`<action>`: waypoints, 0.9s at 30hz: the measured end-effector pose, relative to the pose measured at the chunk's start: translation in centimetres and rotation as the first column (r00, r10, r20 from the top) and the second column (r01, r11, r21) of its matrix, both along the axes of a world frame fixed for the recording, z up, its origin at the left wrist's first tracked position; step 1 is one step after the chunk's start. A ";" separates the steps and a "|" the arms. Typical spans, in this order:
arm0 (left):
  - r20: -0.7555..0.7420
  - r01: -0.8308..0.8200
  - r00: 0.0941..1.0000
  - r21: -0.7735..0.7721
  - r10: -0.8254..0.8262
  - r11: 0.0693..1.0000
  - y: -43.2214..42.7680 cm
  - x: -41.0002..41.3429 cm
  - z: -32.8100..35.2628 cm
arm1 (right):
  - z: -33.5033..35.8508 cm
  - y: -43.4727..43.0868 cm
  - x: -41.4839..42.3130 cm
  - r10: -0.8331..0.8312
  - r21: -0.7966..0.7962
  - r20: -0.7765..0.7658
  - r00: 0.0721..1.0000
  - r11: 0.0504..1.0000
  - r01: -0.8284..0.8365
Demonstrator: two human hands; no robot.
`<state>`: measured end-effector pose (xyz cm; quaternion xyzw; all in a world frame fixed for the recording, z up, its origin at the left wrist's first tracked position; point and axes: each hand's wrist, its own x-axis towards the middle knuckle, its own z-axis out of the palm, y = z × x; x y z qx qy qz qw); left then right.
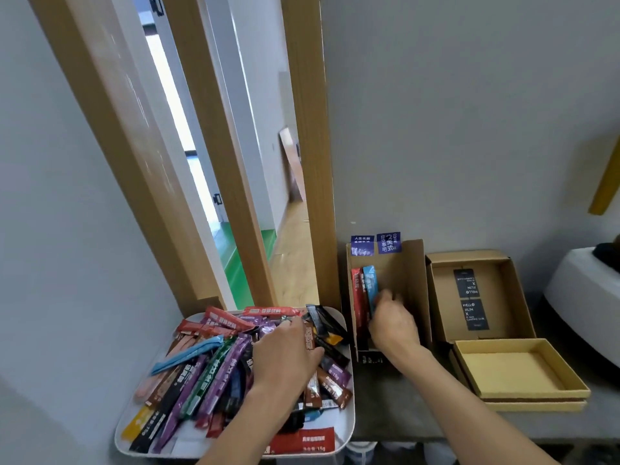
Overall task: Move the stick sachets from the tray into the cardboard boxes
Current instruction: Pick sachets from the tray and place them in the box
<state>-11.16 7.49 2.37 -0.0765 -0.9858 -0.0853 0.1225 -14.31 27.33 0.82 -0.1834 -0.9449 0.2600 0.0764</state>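
Note:
A white tray (342,427) at the lower left holds a heap of several coloured stick sachets (201,370). My left hand (285,360) lies on the heap's right side, thumb and fingers closed round a brown sachet (309,337). Right of the tray stands a narrow open cardboard box (402,273) with red sachets (356,297) upright along its left wall. My right hand (392,325) is inside this box and pinches a blue sachet (370,290) standing beside the red ones. Its fingertips are blurred.
A second open cardboard box (516,297) with two black cards inside sits further right. A shallow yellow box (523,394) lies in front of it. A white rounded object (580,290) is at the far right. An open doorway lies behind the tray.

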 end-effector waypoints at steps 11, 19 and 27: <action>0.060 0.053 0.997 0.062 -0.057 0.997 -0.8 -1.3 -0.9 | -0.8 -0.9 0.0 -0.066 -0.010 -0.046 0.997 0.998 0.066; 0.103 0.012 0.993 0.418 -0.060 0.908 -1.4 -1.3 -0.2 | 2.5 -2.4 4.3 0.043 -0.105 -0.461 0.886 0.989 -0.103; 0.128 -0.068 0.954 0.973 -0.271 0.221 -1.8 -0.8 4.2 | 3.0 -4.1 7.9 0.273 -0.487 -0.307 0.912 0.778 -0.397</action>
